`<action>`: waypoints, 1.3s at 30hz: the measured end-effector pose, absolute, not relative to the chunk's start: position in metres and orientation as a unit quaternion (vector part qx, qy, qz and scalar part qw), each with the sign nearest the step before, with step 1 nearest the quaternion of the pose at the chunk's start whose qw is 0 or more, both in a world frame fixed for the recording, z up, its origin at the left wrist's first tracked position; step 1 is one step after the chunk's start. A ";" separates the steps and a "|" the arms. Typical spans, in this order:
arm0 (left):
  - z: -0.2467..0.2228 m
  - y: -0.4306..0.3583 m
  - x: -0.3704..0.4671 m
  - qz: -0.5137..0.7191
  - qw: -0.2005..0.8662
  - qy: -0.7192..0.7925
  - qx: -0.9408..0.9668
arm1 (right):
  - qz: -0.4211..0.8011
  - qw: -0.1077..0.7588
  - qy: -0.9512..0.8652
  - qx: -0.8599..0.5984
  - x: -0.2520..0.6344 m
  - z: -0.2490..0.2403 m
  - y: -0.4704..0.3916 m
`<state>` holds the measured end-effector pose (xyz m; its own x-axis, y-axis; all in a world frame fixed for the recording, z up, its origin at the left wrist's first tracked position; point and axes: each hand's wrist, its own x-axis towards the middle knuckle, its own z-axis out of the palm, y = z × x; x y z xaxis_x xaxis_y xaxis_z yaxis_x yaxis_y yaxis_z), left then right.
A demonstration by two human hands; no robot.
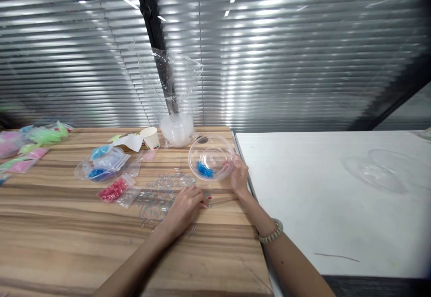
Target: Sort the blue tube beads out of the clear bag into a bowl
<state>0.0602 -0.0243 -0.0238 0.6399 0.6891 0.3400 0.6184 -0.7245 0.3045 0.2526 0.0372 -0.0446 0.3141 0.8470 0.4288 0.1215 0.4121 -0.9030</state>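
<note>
My right hand (239,174) grips the rim of a round clear plastic dish (214,142), which is tilted above the wooden table. Small blue pieces (204,169) lie gathered inside it at the lower left. My left hand (189,202) rests low over the wood with its fingers bent down and together; whatever is under the fingertips is too small to make out. Many small clear pieces (160,194) are scattered beside and beyond it, and a tiny red piece (209,197) lies by its fingertips.
Left of centre are a bag of red pieces (113,190), a clear dish with bags and blue pieces (81,170), and a paper cup (150,138). A tall plastic bag with white contents (177,129) stands behind. A white table (319,207) adjoins at right, holding clear lids (377,173).
</note>
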 end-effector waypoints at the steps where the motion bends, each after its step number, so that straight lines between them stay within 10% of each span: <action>1: -0.024 -0.024 0.060 0.224 0.074 0.365 0.900 | 0.275 0.663 -0.517 -0.467 0.253 -0.044 0.037; 39: -0.032 -0.023 0.061 0.267 0.157 0.407 0.860 | 0.280 0.656 -0.509 -0.481 0.252 -0.042 0.037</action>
<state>0.0610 -0.0232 -0.0323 0.5273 0.7828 0.3306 0.6155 -0.6200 0.4866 0.2521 0.0371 -0.0418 0.3244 0.8581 0.3981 0.1219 0.3794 -0.9172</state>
